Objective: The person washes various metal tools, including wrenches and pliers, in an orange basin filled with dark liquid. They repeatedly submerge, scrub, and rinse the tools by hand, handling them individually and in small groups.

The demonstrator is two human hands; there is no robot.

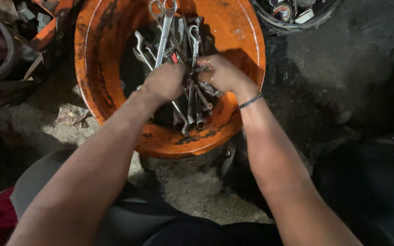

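Two bare hands meet inside a round, rust-stained orange metal basin (233, 36) on the dirt floor; the left hand (165, 82) closes its grip around a bundle of long steel wrenches (192, 98), likely gathering them; the right hand (222, 73), just beside, pinches the same bundle.

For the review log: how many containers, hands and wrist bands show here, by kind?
Orange tubs holding wrenches: 1
Dark buckets, top edge: 1
Hands in the tub, left hand and right hand: 2
Wrist bands, on the right wrist: 1
Total: 5
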